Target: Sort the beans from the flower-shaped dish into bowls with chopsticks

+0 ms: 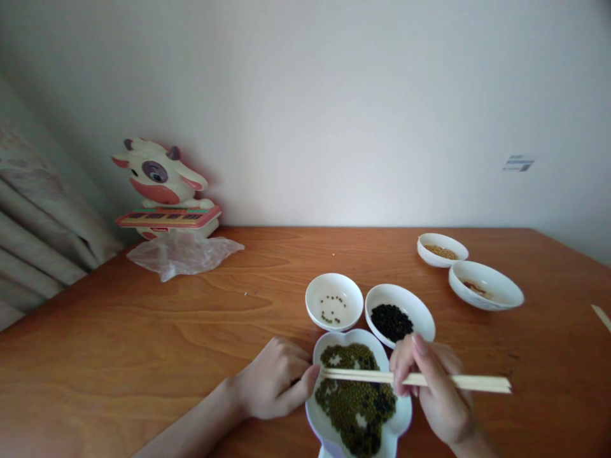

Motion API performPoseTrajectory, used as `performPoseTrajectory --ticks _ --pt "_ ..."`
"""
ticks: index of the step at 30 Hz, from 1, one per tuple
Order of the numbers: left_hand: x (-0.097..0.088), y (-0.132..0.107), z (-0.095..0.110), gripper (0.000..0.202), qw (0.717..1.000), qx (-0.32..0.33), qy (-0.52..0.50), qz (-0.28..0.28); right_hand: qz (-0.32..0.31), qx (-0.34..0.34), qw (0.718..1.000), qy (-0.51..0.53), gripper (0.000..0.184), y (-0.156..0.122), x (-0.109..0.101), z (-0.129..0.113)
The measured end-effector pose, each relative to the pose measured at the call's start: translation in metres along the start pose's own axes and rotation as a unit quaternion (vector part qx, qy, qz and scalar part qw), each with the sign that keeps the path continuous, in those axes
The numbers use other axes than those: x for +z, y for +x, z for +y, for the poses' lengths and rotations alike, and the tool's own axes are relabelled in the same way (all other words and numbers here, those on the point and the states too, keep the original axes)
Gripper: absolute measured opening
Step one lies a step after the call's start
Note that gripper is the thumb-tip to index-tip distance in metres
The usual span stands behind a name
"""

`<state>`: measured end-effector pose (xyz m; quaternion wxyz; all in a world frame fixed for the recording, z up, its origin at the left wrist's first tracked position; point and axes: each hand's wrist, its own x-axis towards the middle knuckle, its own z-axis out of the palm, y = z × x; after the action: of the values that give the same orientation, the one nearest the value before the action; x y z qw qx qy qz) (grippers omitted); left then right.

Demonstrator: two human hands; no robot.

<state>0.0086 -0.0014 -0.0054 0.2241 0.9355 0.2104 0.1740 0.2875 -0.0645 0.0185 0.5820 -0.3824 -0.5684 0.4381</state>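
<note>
A pale, scallop-edged dish [311, 413] holds green beans [346, 397] with some black beans mixed in. My left hand [277, 381] is closed at its left rim, thumb against the edge. Over the dish's right side, my right hand [434, 385] grips a pair of light wooden chopsticks [358, 375]. Their tips lie across the green beans near the left rim, with nothing visible pinched between them. Just behind stand a round white bowl [334, 286] with several green beans scattered on its bottom and another white bowl [420, 312] with a heap of black beans [391, 321].
Farther right are a white bowl [429, 259] of yellowish grains and a larger bowl [501, 294] with some reddish-brown bits. At the back left, a toy cow keyboard [167, 191] stands behind a crumpled clear plastic bag [186, 256]. The wooden table [143, 331] meets a pale wall.
</note>
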Motion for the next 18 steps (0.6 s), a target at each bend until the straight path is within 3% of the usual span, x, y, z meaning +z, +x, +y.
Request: performPoseTrajectory --ticks 7,13,18 --pt "-0.002 -0.002 0.000 0.043 1.000 -0.015 -0.002 -0.019 0.039 -0.058 0.998 -0.005 0.054 0.007 -0.009 -0.008" --pt "-0.002 -0.003 0.000 0.042 1.000 -0.018 -0.008 -0.024 -0.047 0.005 0.997 -0.068 0.072 0.010 -0.021 -0.006" --pt "-0.003 -0.003 -0.001 0.042 1.000 -0.016 -0.009 -0.025 -0.081 0.010 0.992 -0.096 0.076 0.011 -0.024 -0.002"
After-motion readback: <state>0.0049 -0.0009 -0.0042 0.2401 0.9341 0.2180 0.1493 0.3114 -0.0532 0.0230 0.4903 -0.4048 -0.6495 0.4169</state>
